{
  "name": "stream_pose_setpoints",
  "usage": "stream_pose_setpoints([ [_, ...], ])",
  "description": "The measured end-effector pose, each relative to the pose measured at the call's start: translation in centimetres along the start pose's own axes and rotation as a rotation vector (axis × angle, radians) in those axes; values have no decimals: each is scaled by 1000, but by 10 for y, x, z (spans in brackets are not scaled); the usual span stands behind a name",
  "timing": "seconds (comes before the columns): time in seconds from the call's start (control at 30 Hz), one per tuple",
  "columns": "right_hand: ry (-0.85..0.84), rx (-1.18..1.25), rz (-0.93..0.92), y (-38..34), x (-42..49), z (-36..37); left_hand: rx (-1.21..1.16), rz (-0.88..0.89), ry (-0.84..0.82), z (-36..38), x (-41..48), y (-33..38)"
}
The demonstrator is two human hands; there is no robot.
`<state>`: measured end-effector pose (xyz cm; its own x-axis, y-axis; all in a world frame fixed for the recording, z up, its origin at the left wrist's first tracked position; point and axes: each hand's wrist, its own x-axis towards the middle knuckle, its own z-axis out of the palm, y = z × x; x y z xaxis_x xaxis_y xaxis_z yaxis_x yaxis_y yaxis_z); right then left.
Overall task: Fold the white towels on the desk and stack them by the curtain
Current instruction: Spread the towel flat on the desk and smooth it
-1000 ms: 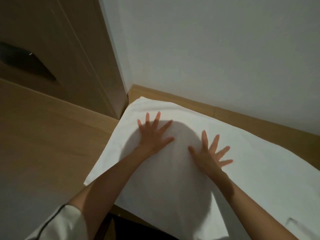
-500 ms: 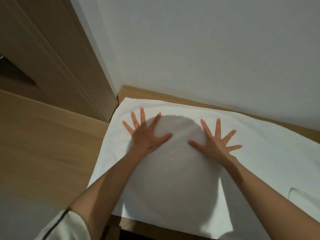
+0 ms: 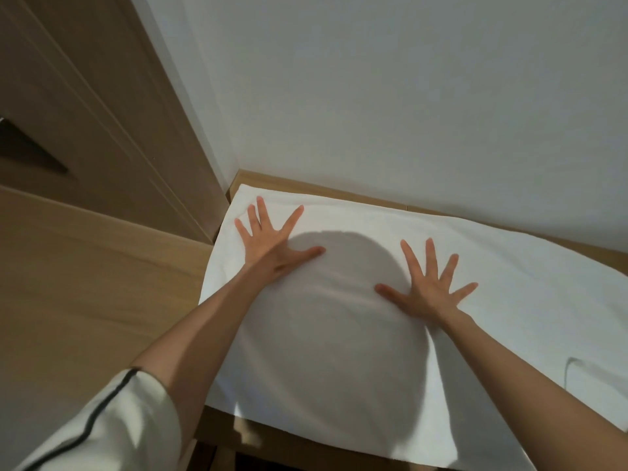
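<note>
**Figure. Smoothing a towel before folding.** Nearest to us, at 7 o'clock, a pale sleeve (image 3: pixel 102 426) with dark piping covers the left arm above the forearm. Beyond it, at 6 o'clock, the front edge of the bench (image 3: pixel 278 440) shows. The white towel (image 3: pixel 509 283) lies spread across the bench from that edge to the strip of wood under the wall, and it runs out of frame toward 4 o'clock. A rounded shadow (image 3: pixel 339 334) falls on its middle.

Both hands rest flat on the cloth with fingers splayed. The left hand (image 3: pixel 272 244) is at 11 o'clock of the shadow, near the towel's far left corner. The right hand (image 3: pixel 431 290) is at 2 o'clock of it, well apart from the left. Each grip is released, and neither pinches an edge or a fold.

At 10 o'clock stands a brown wooden panel (image 3: pixel 85 113), and at 12 o'clock the white wall (image 3: pixel 407 96).

We judge the task to be early. This towel is laid out flat, though we cannot tell whether it is single or already doubled. Its folds are not yet made, and no stack or curtain is in view.
</note>
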<state>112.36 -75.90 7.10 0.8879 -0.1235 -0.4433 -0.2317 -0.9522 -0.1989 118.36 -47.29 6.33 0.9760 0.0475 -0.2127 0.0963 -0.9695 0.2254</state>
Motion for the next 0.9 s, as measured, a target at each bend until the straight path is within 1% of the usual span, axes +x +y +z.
stream_pose_setpoints([
  [0.13, 2, 4, -17, -5, -13, -4, -39, 4, -95, -15, -11, 5],
  [0.27, 119, 67, -70, 2, -40, -14, -72, 120, -28, -21, -44, 35],
  [0.4, 251, 246, -70, 22, -73, -28, -99, 228, -17, -14, -90, 86],
  [0.5, 284, 216, -55, 51, -98, -35, -95, 304, -35, -3, -126, 123],
  [0.67, 283, 85, 28, 121, -135, -37, -79, 368, -93, 27, -181, 176],
  [0.77, 186, 20, 117, 164, -155, -35, -65, 365, -142, 50, -210, 201],
  [0.83, 111, -7, 89, 188, -166, -34, -52, 339, -187, 66, -226, 212],
  [0.9, 102, -52, 30, 205, -176, -33, -3, 300, -222, 80, -238, 219],
])
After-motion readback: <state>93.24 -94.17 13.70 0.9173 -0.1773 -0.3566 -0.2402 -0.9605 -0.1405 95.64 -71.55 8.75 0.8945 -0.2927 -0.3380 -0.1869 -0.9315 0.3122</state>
